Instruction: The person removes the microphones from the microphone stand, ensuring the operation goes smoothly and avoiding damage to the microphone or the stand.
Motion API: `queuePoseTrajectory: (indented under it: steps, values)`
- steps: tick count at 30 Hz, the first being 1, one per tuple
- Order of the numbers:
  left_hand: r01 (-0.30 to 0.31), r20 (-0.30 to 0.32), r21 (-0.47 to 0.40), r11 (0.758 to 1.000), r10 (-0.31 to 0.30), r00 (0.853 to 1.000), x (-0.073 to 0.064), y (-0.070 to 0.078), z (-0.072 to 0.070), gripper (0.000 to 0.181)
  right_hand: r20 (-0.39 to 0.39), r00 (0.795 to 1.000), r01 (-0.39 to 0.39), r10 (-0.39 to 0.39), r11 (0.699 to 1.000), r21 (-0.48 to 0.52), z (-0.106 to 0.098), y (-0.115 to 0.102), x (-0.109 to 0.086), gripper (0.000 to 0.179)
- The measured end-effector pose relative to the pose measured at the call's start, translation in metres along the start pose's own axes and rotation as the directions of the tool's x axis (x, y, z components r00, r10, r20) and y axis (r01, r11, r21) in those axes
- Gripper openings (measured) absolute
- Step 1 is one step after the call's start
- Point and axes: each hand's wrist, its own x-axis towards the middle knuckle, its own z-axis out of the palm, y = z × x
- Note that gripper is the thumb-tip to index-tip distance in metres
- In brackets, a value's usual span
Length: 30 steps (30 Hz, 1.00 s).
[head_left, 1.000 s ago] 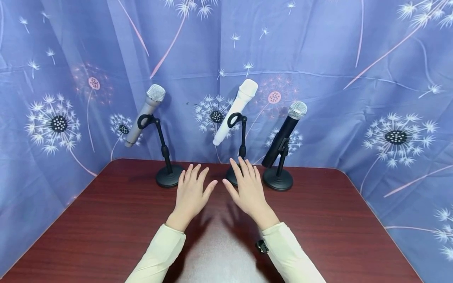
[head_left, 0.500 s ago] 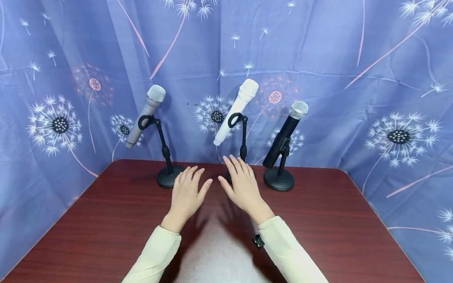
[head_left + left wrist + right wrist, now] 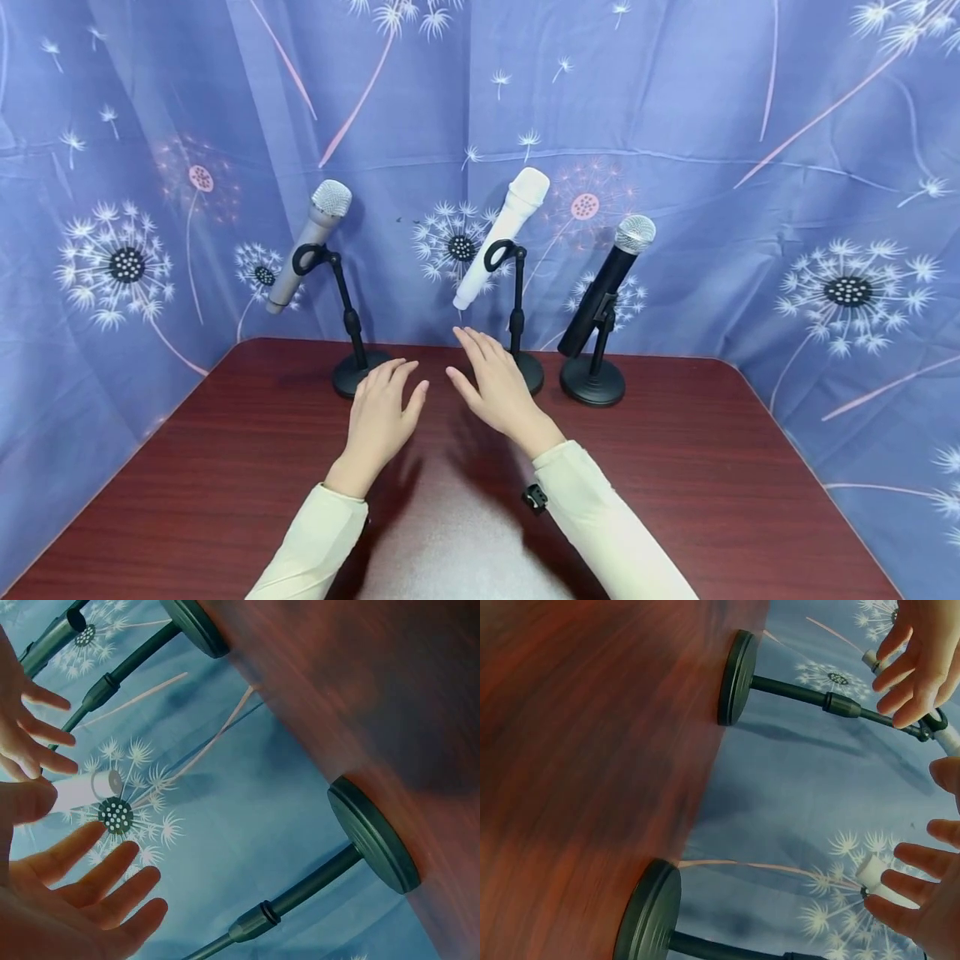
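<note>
Above the table, my left hand [image 3: 378, 421] hovers with loosely extended fingers, nearest the left stand's base [image 3: 352, 375]. Beside it, my right hand [image 3: 498, 387] is raised with spread fingers, in front of the middle stand [image 3: 517, 317]. Neither hand holds anything. Three microphones rest tilted in black stands along the back: a grey microphone [image 3: 303, 246] on the left, a white microphone [image 3: 498, 237] in the middle and a black microphone [image 3: 603, 287] on the right. In the left wrist view, both hands' fingers [image 3: 112, 889] stand apart from the stands.
The right stand [image 3: 592, 379] stands near the table's back edge. A blue curtain [image 3: 675, 100] with dandelion prints hangs close behind the dark red table [image 3: 675, 492]. A small black device [image 3: 535, 498] shows at the right sleeve [image 3: 592, 500].
Both hands have drifted to the left, with the left one also coming slightly nearer. The middle stand's base shows more now. The microphones stay in their stands.
</note>
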Motion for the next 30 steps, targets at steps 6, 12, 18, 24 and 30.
queuePoseTrajectory:
  steps: [6, 12, 18, 24, 30]
  values:
    - [0.106, 0.028, -0.058, 0.993, -0.104, 0.994, -0.003, -0.006, -0.005, 0.034, 0.048, 0.999, 0.013, -0.016, 0.997, 0.072, 0.01, 0.002, 0.012, 0.056]
    - [0.166, 0.064, -0.102, 0.981, -0.16, 0.985, -0.007, -0.01, -0.01, 0.032, 0.1, 0.995, -0.014, -0.003, 0.985, 0.173, 0.017, -0.001, 0.017, 0.056]
    - [0.183, 0.095, -0.123, 0.975, -0.172, 0.981, -0.01, -0.012, -0.012, 0.031, 0.144, 0.989, -0.066, 0.027, 0.961, 0.268, 0.024, -0.007, 0.03, 0.057]
    - [0.214, 0.143, -0.113, 0.97, -0.198, 0.97, -0.015, -0.016, -0.017, 0.033, 0.196, 0.979, -0.12, 0.057, 0.935, 0.332, 0.036, -0.012, 0.043, 0.058]
    - [0.217, 0.156, -0.108, 0.97, -0.199, 0.967, -0.022, -0.021, -0.022, 0.032, 0.19, 0.979, -0.151, 0.075, 0.893, 0.424, 0.05, -0.019, 0.054, 0.055]
